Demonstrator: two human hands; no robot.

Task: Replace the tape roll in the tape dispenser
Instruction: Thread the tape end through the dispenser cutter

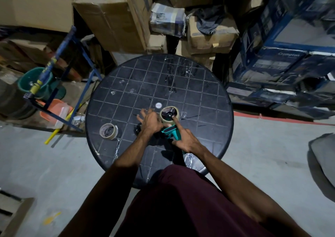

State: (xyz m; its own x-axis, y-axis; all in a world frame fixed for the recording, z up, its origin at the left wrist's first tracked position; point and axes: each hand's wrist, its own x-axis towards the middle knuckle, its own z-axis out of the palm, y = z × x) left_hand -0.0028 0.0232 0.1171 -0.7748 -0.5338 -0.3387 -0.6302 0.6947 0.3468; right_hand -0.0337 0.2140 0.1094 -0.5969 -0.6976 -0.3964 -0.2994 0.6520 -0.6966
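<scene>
Teal tape dispenser [171, 132] sits near the middle of the round black table [208, 95], a tape roll [169, 114] already on its hub at the far end. Second roll [108, 131] lies flat on the table well to the left, apart from everything; can't tell which is the old one. My read: roll is seated, what's left is pressing it home and threading the tape end through to the cutter. Threading state not visible.

Right hand [186, 142] wraps the handle, index finger stretched forward, tip on the hub area of the mounted roll. Left hand [150, 121] is against the roll's left side, fingers spread loosely, thumb side hidden, so whether it's pinching tape or just steadying I can't tell. Both forearms reach in low over the table's near edge.
</scene>
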